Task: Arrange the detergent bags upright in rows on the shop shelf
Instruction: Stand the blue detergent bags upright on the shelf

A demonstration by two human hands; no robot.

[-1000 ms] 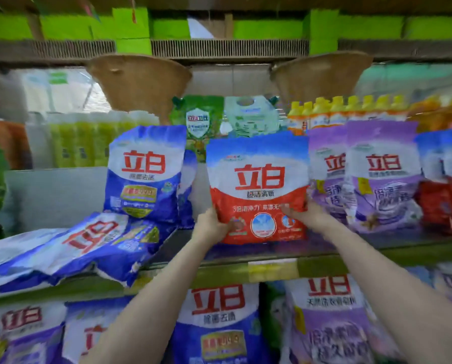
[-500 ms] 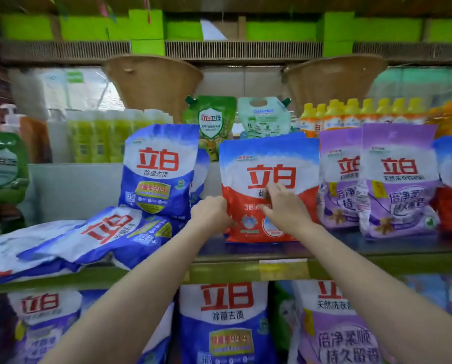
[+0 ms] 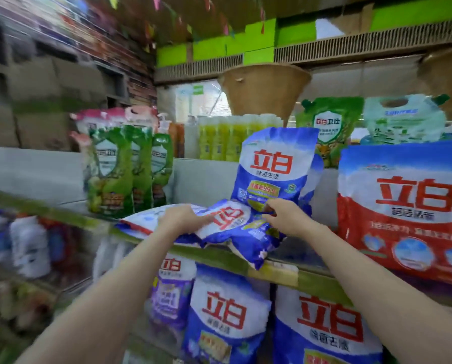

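Two bare hands reach forward onto a shop shelf (image 3: 219,254) of detergent bags. The left hand (image 3: 179,218) lies with fingers stretched out flat on a blue and white bag lying on its side (image 3: 235,227), pressing on its top face without curling round it. The right hand (image 3: 285,215) is at the same bag's right end, with fingers bent down toward the bag's upper edge; whether it actually pinches the bag cannot be told through the motion blur. This lying bag rests on the shelf's front part, one corner hanging over the green front edge. Under and to the left of it lies another flat bag (image 3: 146,219), white with a red stripe.

Just behind the hands, an upright blue bag (image 3: 272,166) with red characters stands on the shelf. To its right, well forward, stands a large red and white bag (image 3: 403,214). To the left stand several green pouches (image 3: 114,172) in a row, with pink-topped packs behind them. Yellow-green bottles (image 3: 224,137) line the back of the shelf. A green pouch (image 3: 329,127) and a pale handled pack (image 3: 403,119) stand behind the upright bags. A woven conical basket (image 3: 264,88) hangs above. On the shelf below stand more blue bags (image 3: 227,316) and a purple bag (image 3: 172,292). The left side of the view is blurred.
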